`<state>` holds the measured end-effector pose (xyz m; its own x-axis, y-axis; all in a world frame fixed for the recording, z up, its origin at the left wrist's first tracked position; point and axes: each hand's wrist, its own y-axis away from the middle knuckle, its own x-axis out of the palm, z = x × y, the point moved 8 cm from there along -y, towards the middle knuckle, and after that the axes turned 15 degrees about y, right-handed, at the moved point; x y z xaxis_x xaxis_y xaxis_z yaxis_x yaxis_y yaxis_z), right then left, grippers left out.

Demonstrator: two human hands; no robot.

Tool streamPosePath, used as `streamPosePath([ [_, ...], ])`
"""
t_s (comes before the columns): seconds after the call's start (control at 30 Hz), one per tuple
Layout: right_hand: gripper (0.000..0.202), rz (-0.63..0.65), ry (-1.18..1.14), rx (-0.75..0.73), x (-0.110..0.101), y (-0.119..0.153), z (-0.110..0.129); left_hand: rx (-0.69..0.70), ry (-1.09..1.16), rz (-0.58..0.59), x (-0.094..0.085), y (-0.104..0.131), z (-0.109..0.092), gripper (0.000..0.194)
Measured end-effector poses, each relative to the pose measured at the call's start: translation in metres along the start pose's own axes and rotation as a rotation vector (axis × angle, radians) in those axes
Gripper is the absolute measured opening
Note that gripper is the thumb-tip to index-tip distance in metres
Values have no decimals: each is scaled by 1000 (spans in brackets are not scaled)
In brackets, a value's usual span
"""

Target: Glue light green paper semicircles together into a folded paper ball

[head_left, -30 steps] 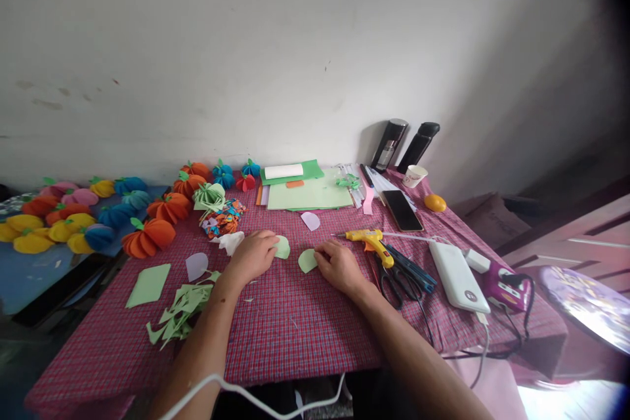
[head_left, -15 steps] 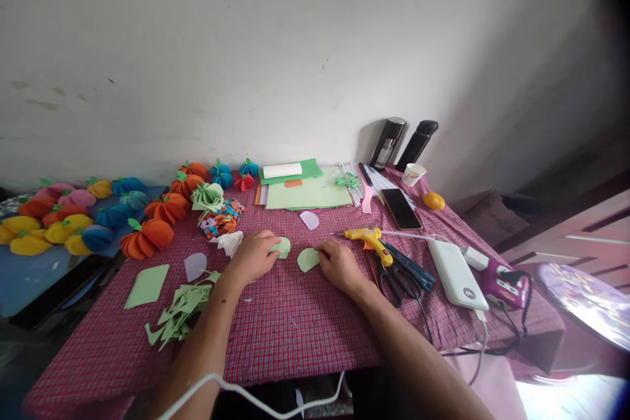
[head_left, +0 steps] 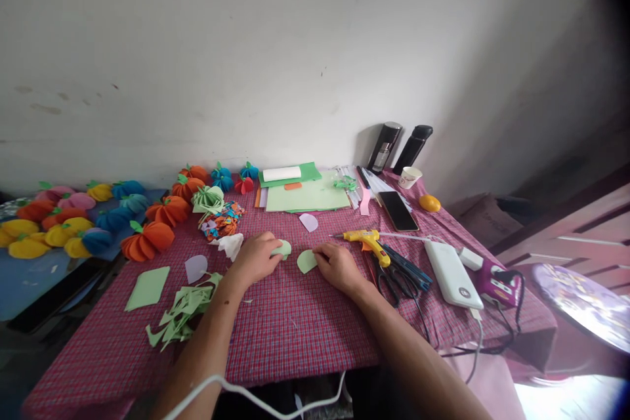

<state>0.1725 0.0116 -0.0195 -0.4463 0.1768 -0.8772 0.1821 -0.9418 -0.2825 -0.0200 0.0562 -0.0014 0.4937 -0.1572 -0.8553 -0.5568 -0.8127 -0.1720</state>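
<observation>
Over the middle of the checked tablecloth, my left hand (head_left: 256,257) is closed on a small rounded light-green paper piece (head_left: 282,249). Just to the right, my right hand (head_left: 338,265) pinches the edge of a second light-green paper piece (head_left: 306,261), which has one curved side. A gap of bare cloth lies between the two pieces. Beyond them is a lilac paper piece (head_left: 309,222), and another lilac piece (head_left: 195,268) lies left of my left wrist. Light-green paper scraps (head_left: 183,312) are heaped by my left forearm, near a stack of green paper (head_left: 147,288).
Paper pumpkins (head_left: 147,243) in several colours stand at the left. Right of my right hand are a yellow glue gun (head_left: 370,243), black-handled scissors (head_left: 394,285), a phone (head_left: 398,210) and a white power bank (head_left: 451,272). A white cable (head_left: 275,410) crosses in front of me.
The paper in my left hand has tilted slightly under the fingers. My right hand keeps its hold on the other piece, and the view has shifted a little.
</observation>
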Motion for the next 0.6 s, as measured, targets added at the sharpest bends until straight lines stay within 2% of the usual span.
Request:
streamPosePath([
  [0.33,18,-18,-7,-32,0,0,0,10,-32,21,-2,-1,-1,31],
  [0.43,18,-15,-15,-24,1,0,-1,-29,-86,-43,-8,-3,3,29],
  [0.6,18,-16,-12,-13,0,-1,-1,-19,-52,-232,-20,-2,3,20],
])
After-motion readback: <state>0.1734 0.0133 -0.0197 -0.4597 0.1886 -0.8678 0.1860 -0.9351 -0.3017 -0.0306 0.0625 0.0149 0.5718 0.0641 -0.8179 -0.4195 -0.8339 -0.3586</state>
